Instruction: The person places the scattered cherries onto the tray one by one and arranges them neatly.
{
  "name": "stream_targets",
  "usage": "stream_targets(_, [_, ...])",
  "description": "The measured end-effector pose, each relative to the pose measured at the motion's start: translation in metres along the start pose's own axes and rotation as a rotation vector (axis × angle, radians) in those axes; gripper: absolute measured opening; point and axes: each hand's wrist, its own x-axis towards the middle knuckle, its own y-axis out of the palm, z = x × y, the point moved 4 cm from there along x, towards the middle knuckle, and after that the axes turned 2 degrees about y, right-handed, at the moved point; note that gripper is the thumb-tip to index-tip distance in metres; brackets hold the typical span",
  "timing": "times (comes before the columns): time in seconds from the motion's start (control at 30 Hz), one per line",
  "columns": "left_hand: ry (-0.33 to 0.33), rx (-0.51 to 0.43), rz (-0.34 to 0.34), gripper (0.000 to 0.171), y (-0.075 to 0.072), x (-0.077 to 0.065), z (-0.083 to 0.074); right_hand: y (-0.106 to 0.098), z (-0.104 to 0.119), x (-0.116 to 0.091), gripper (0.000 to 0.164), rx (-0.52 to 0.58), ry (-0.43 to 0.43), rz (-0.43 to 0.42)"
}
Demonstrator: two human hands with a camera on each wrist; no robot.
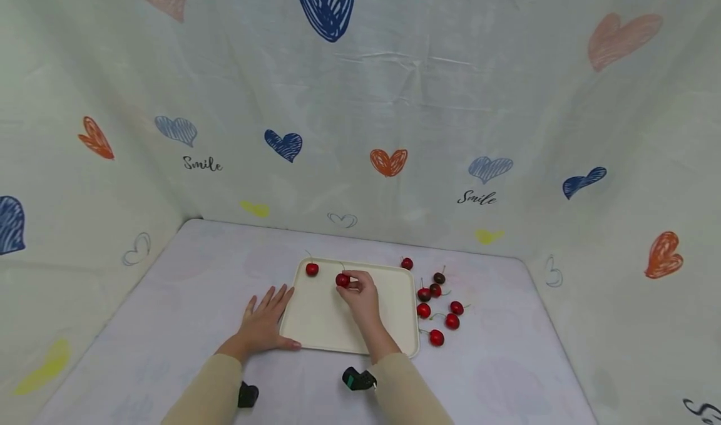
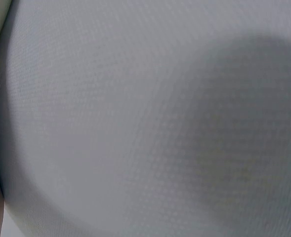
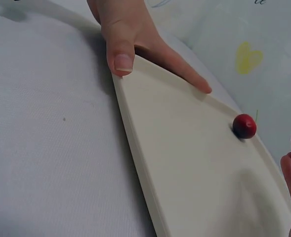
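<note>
A cream rectangular tray (image 1: 321,325) lies on the table in the head view. My left hand (image 1: 263,325) rests at its left side, fingers spread and thumb on the near rim; the right wrist view also shows this left hand (image 3: 135,39) at the tray's corner. My right hand (image 1: 360,296) pinches a red cherry (image 1: 342,280) by its fingertips, over the back middle of the tray. Another cherry (image 1: 312,269) with its stem up sits in the back left corner of the tray. The left wrist view holds mostly pale cloth.
To the right of the tray, several loose cherries (image 1: 452,321) lie on the white tablecloth (image 1: 496,362), some dark red. One cherry (image 1: 407,263) lies just behind the tray's back right corner. A curtain (image 1: 417,99) printed with hearts stands behind the table.
</note>
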Motion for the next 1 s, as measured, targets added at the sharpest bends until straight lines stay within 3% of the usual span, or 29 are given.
stream_targets(0.17, [0.012,0.007,-0.011,0.127,0.000,-0.001,0.000,0.009,-0.011,0.007,0.031,0.008,0.001,-0.020])
stream_targets(0.43, [0.015,-0.027,-0.026,0.127,0.000,-0.002,-0.001,0.022,-0.061,0.036,0.028,-0.039,0.009,-0.043])
stream_targets(0.63, [0.014,-0.020,-0.033,0.129,0.007,-0.001,0.003,0.026,-0.068,0.045,0.026,-0.132,-0.022,-0.046])
stream_targets(1.0, [-0.002,-0.004,-0.002,0.129,0.003,0.001,0.002,0.031,-0.072,0.049,0.025,-0.357,-0.038,-0.075])
